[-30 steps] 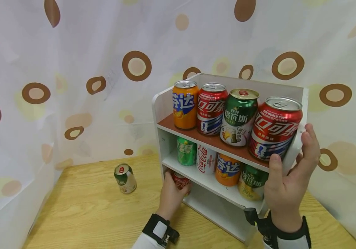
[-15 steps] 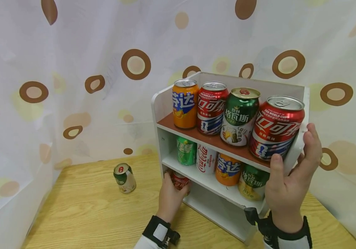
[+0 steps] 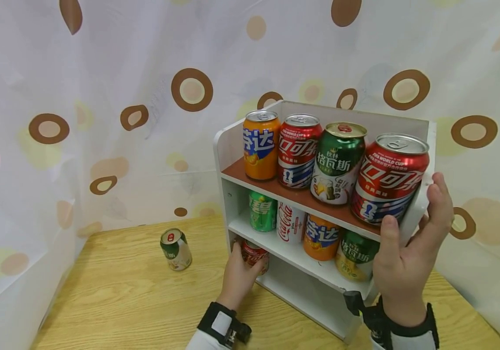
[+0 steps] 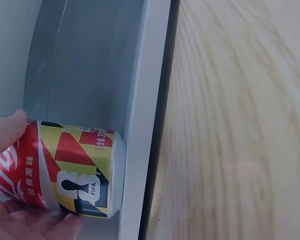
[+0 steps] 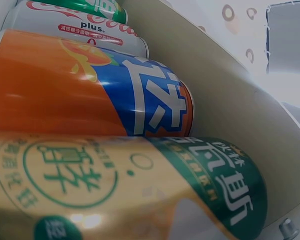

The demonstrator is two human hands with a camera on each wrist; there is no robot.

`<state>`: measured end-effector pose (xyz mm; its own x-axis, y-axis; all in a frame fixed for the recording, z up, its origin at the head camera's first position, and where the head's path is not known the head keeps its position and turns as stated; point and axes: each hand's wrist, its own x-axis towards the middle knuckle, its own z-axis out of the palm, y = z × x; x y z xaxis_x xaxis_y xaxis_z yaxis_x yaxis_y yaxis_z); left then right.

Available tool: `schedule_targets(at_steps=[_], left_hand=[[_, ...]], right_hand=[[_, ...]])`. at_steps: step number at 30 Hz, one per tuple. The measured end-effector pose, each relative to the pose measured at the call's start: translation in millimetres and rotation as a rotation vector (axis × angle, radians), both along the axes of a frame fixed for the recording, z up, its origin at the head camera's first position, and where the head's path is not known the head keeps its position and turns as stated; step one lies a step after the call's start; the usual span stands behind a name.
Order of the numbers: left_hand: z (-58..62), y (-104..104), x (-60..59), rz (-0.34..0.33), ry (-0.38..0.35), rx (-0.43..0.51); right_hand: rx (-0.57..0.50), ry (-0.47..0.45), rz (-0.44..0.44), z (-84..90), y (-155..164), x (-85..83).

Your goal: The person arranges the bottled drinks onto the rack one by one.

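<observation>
A small white shelf rack [image 3: 294, 260] stands on the table at right of centre in the head view. On its bottom level, at the left end, my left hand [image 3: 236, 277] grips a red cola can [image 3: 254, 257]. The left wrist view shows the thumb and fingers around this cola can [image 4: 65, 167], its base near the shelf's front lip. My right hand [image 3: 407, 262] holds the rack's right side panel [image 3: 417, 209], thumb in front and fingers along the outside. In the right wrist view, several middle-shelf cans show, nearest a green-and-gold can [image 5: 125, 190]; the hand is hidden there.
An orange can [image 3: 260, 146], red cola cans [image 3: 299, 150] and a green-and-white can [image 3: 338, 163] line the top shelf. Several more, including a white cola can [image 3: 290, 222], fill the middle. Another green-and-white can [image 3: 176, 249] stands on the wooden table [image 3: 123, 291]. A patterned curtain [image 3: 145, 73] hangs behind.
Almost nothing differs: the head view shifts very slightly. Both hands keep their places, the left on the cola can and the right on the side panel.
</observation>
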<state>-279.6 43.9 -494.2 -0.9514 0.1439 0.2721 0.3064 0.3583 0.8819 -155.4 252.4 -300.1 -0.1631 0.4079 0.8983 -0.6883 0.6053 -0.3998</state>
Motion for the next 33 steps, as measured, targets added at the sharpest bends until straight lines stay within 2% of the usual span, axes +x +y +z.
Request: schedule_targets(at_steps=[5,14,18,22,33], left_hand=[[1.3,-2,-1.6,-0.045,-0.013,0.028],[11.7,-14,-4.0,-0.183,-0.031,0.011],[13.6,-21,-4.3,-0.195,-0.034,-0.061],[11.3,-22,-4.8,-0.195,0.008,-0.133],[7.2,-19,-4.0,-0.162,0.021,-0.16]], right_hand=[[0.0,0.009,0.007,0.5,-1,-0.5],[-0.014,0.024,0.028,1.8,-4,-0.7],[-0.014,0.023,0.03,1.7,-4,-1.0],[-0.01,0.023,0.032,0.2,-2,-1.6],[0.002,0.006,0.018,0.9,-1,0.3]])
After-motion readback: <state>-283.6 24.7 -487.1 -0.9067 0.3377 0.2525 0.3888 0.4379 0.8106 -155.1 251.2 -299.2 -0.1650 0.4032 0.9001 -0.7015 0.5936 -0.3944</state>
